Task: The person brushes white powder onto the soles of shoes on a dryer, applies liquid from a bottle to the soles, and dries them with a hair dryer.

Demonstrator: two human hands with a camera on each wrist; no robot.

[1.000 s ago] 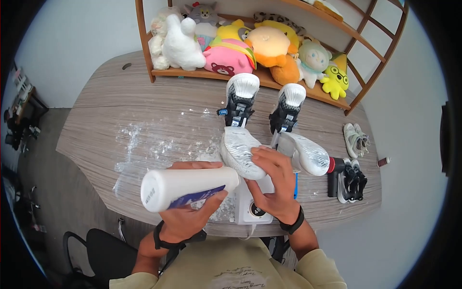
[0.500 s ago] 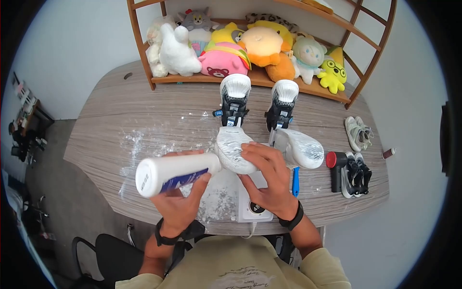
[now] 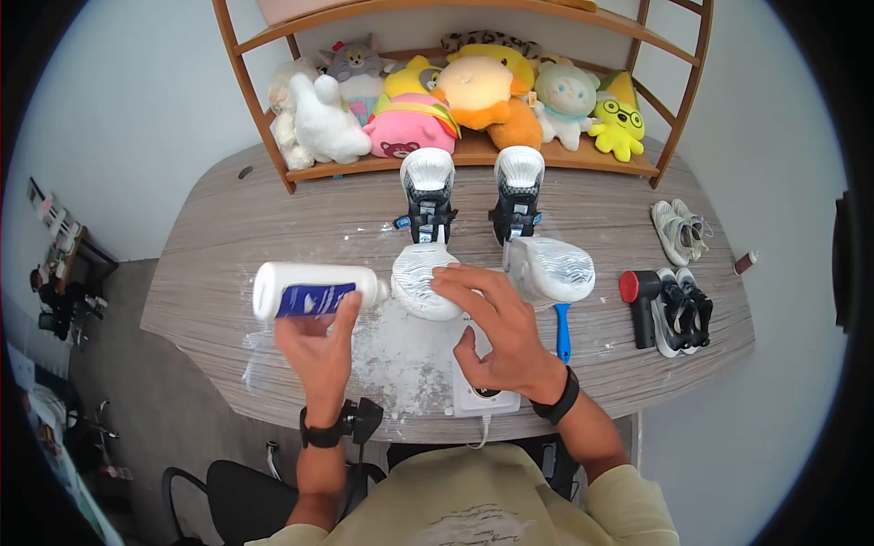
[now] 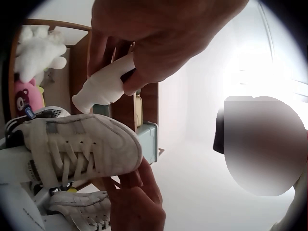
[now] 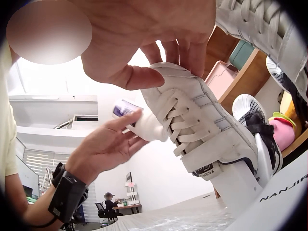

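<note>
My left hand grips a white bottle with a blue label, held sideways with its narrow end toward a white sneaker. That sneaker is sole-up on an upright arm of a white shoe dryer. My right hand rests its extended fingertips on the patterned sole, with the thumb spread below, near the toe. In the right wrist view the laced upper of the sneaker shows, the bottle close beside it. A second white sneaker sits sole-up to the right.
Two black-and-white shoes stand behind, before a wooden shelf of plush toys. A blue-handled tool, a black-and-red device and more shoes lie right. White powder covers part of the table.
The left hand has drawn the bottle left and slightly away from the sneaker, and levelled it. The right hand has kept its fingers on the sole. The head view has shifted.
</note>
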